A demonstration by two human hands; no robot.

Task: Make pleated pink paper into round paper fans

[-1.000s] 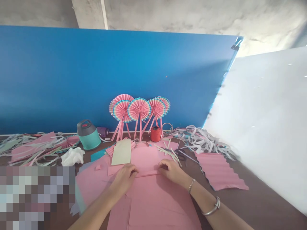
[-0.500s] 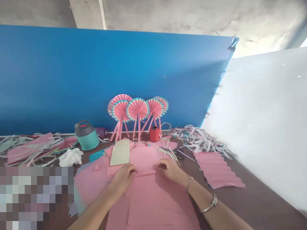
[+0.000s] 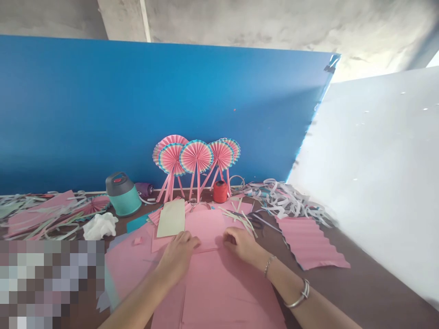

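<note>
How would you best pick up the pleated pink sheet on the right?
Pinch the pleated sheet at its near right corner, coming from the right with the right hand. That corner lies on bare table, and nothing rests on the sheet, so it should lift easily.

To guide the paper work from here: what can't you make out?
Head view:
The pink paper sheet under the left hand and right hand: hidden by them.
Its near end: cut off by the bottom edge.
Lower left of the table: hidden by a pixelated patch.
</note>
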